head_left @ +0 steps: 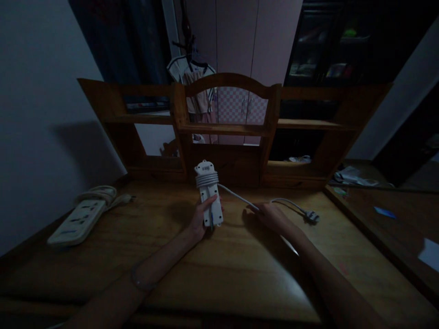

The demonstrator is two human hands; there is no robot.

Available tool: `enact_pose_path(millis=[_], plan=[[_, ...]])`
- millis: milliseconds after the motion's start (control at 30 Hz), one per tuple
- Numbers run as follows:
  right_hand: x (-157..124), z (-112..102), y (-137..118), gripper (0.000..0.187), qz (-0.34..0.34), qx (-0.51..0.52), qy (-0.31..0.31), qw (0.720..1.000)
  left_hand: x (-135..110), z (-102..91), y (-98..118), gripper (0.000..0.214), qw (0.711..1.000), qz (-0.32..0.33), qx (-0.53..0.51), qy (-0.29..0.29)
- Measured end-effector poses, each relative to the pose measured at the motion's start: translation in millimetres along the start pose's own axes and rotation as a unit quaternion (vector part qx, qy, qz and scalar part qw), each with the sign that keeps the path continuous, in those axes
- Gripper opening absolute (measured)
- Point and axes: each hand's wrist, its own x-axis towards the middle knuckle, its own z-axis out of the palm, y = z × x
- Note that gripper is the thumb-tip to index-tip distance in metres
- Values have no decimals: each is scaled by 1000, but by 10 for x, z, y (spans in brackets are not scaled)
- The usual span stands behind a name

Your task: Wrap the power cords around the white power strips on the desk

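Note:
My left hand (200,219) grips a white power strip (213,211) upright above the desk, its screwed underside facing me. Several turns of grey cord (207,179) are wrapped around the strip's upper part. From there the cord runs right to my right hand (269,215), whose fingers are closed on it. Past that hand the cord's free end curves across to a plug (312,216) near the right side of the desk.
A second power strip (80,220) lies at the desk's left, its cord bundled behind it. A wooden shelf unit (222,130) stands along the back edge. On a lower surface at right are a blue card (384,212) and white paper (430,253).

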Motion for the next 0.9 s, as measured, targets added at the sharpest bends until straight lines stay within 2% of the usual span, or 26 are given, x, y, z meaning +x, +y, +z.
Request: enact_pose_path(millis=[67, 167, 267, 333, 467, 600, 700, 900], plan=[[27, 0, 120, 21, 37, -10, 36, 999, 8, -8, -16, 41, 998, 54, 13, 2], [46, -75, 166, 21, 59, -20, 145, 988, 34, -25, -46, 43, 994, 96, 46, 10], [3, -199, 45, 24, 15, 0, 278, 960, 52, -45, -61, 45, 991, 98, 91, 12], [-56, -261, -85, 26, -29, -1, 334, 942, 51, -55, -63, 46, 987, 97, 131, 13], [-169, -287, -301, 24, -110, -55, 376, 918, 25, -62, -76, 42, 974, 96, 204, 1], [-218, -270, -402, 27, -170, -88, 402, 896, 7, -37, -112, 43, 952, 114, 284, -19], [-245, -279, -465, 30, -210, -107, 387, 891, -18, 35, -127, 44, 927, 159, 336, -54], [-299, -373, -597, 33, -317, -154, 376, 857, -182, 220, -69, 53, 859, 219, 438, -147]])
